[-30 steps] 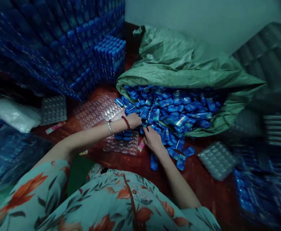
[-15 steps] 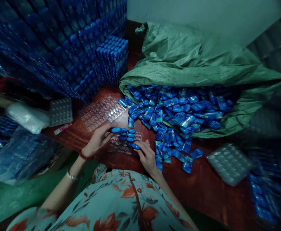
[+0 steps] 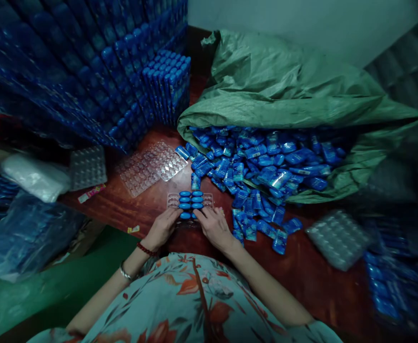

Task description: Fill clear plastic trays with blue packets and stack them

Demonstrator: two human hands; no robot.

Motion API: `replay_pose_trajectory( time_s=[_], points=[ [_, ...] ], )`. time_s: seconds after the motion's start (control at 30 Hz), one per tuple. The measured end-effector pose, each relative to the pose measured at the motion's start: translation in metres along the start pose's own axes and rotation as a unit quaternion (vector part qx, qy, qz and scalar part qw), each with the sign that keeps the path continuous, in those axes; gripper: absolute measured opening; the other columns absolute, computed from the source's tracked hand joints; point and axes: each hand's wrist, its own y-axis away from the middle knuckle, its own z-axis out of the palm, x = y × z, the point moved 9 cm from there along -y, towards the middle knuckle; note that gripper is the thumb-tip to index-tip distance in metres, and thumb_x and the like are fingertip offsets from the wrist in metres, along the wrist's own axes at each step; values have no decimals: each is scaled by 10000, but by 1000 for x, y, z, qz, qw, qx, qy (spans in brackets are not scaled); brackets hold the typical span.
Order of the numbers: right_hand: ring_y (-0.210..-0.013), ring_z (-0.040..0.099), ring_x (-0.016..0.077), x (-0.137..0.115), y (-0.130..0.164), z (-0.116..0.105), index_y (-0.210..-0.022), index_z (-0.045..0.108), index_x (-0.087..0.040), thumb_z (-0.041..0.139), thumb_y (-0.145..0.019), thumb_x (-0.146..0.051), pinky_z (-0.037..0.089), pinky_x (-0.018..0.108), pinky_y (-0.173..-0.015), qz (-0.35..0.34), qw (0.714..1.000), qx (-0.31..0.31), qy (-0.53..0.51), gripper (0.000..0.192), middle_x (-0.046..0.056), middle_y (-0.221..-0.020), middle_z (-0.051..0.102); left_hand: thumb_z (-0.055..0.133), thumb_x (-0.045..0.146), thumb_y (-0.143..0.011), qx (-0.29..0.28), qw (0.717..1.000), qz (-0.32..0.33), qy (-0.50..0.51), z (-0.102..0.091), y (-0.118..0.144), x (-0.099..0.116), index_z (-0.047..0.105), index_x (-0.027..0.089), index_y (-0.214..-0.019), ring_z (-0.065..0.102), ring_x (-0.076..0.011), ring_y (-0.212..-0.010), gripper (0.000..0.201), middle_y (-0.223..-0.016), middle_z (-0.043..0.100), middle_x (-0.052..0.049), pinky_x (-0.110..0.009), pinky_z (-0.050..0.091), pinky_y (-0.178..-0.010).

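Note:
In front of my body lies a clear plastic blister tray (image 3: 173, 200) with rows of oval hollows. Two columns of small blue packs (image 3: 185, 200) stand in its middle, their glossy oval ends up. At the near left corner, my left hand (image 3: 165, 225) has its fingers bent in against the nearest pack of the left column. On the other side, my right hand (image 3: 213, 227) presses its fingertips on the nearest pack (image 3: 194, 216) of the right column, partly hiding it. Beyond the tray lies a single loose blue pack (image 3: 195, 181).
A green woven sack (image 3: 301, 102) spills a heap of blue packs (image 3: 259, 162) onto the red-brown table (image 3: 130, 209). Flat empty trays (image 3: 147, 166) lie to the left. Tall stacks of filled trays (image 3: 166, 85) stand behind. More stacked trays (image 3: 339, 240) sit right.
Both hands have come down and closer to my body, onto the tray. The blue packs held loosely between them now stand in two even columns in the tray.

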Motion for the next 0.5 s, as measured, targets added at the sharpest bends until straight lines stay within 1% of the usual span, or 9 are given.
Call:
replay_pose_trajectory(
  time_s=[0.07,0.17,0.23,0.3,0.37,0.4,0.47,0.5],
  points=[
    [-851,559,196,2,5,5,-1212,546,-171,393,-914,-134,388,330,-767,10,1000,9,8,337,91,-934,616,356,55,-853,2,1000,9,-4,2,-1,-1,539,141,-1149,607,-171,-903,359,-964,624,-103,-320,527,-791],
    [-860,571,186,5,12,14,-1270,507,-194,351,-904,-86,417,319,-783,50,998,34,8,413,102,-1010,609,369,55,-851,11,1000,4,14,6,-6,-3,554,138,-1097,608,-167,-876,319,-946,628,-93,-315,522,-789],
    [-868,580,183,6,15,18,-1265,514,-201,348,-904,-89,434,312,-791,76,996,53,1,413,104,-1031,608,374,68,-861,11,1000,3,23,9,-10,-4,557,137,-1066,604,-158,-833,283,-900,626,-79,-300,520,-766],
    [-915,579,194,8,19,16,-1265,515,-188,382,-918,-156,446,319,-810,93,993,69,-18,373,117,-1067,601,365,84,-878,8,1000,4,13,11,-13,-5,553,134,-1059,595,-160,-836,266,-896,618,-78,-300,512,-769],
    [-1000,558,213,16,27,8,-1271,507,-174,419,-922,-230,448,335,-841,117,988,91,-41,364,137,-1130,580,369,120,-897,8,1000,4,-20,9,-14,-5,551,136,-1051,583,-169,-851,239,-914,606,-86,-304,504,-767],
    [-1029,546,218,25,35,0,-1261,514,-172,421,-923,-246,447,341,-849,139,983,108,-49,358,141,-1146,573,388,152,-904,14,999,2,-44,5,-14,-5,551,138,-1041,576,-175,-846,214,-913,599,-88,-304,501,-752],
    [-1026,543,217,50,56,-15,-1205,552,-179,405,-930,-251,445,350,-851,204,969,131,-53,321,128,-1108,586,451,226,-902,50,994,-6,-98,-7,-10,0,548,141,-1018,559,-187,-816,174,-886,585,-87,-307,490,-713],
    [-998,551,215,65,69,-22,-1167,572,-180,401,-931,-259,447,350,-842,241,960,131,-53,302,118,-1069,595,481,252,-893,71,991,-5,-115,-12,-8,6,545,143,-1002,551,-189,-804,167,-874,580,-85,-307,482,-701]
  ],
)
